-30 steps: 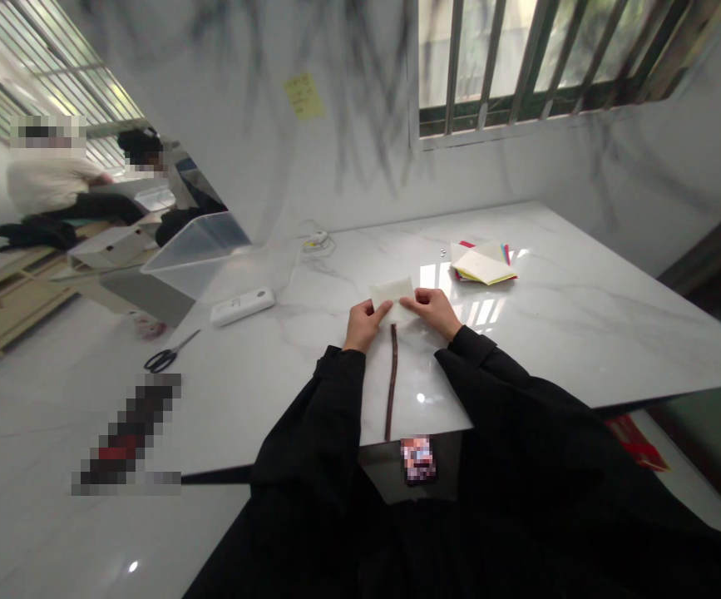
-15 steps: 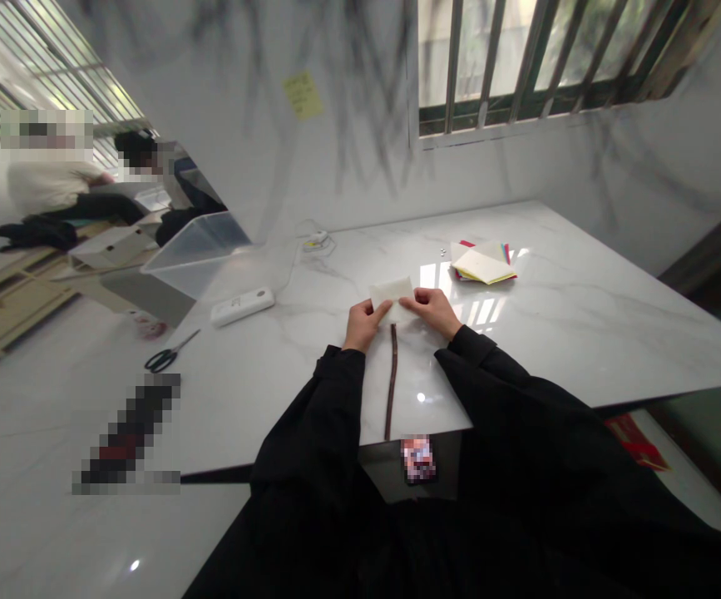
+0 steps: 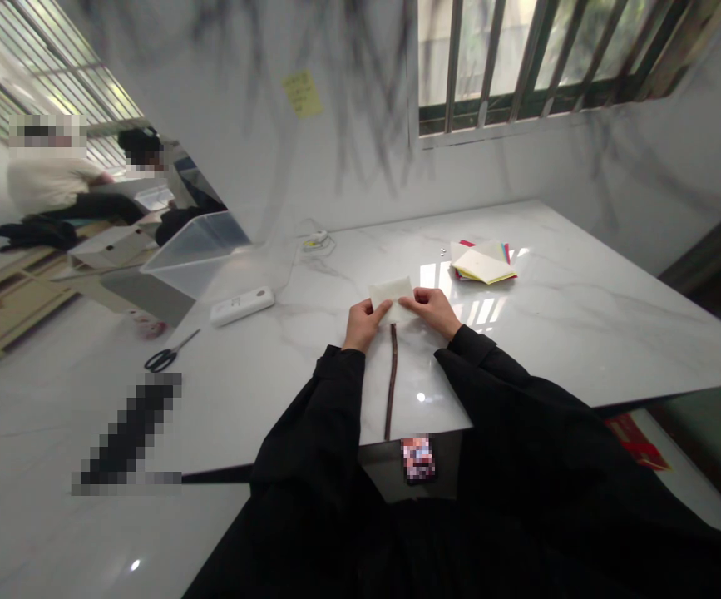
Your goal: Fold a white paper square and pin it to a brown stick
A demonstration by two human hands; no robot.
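Between my two hands is a small cream-coloured sheet of paper (image 3: 391, 290), pinched along its near edge. My left hand (image 3: 363, 323) closes on its left side, thumb pointing inward. On the right side my right hand (image 3: 433, 311) grips it the same way, the two thumbs close together. A thin brown stick (image 3: 392, 378) lies on the table just below the paper, running toward the table's near edge. Its far end stops close to the thumbs.
A stack of coloured paper (image 3: 483, 263) lies at the back right. To the left are a white power strip (image 3: 243, 307), scissors (image 3: 171, 351) and a clear plastic bin (image 3: 201, 241). A phone (image 3: 418, 459) is below the near table edge (image 3: 323, 452). Two people sit at far left.
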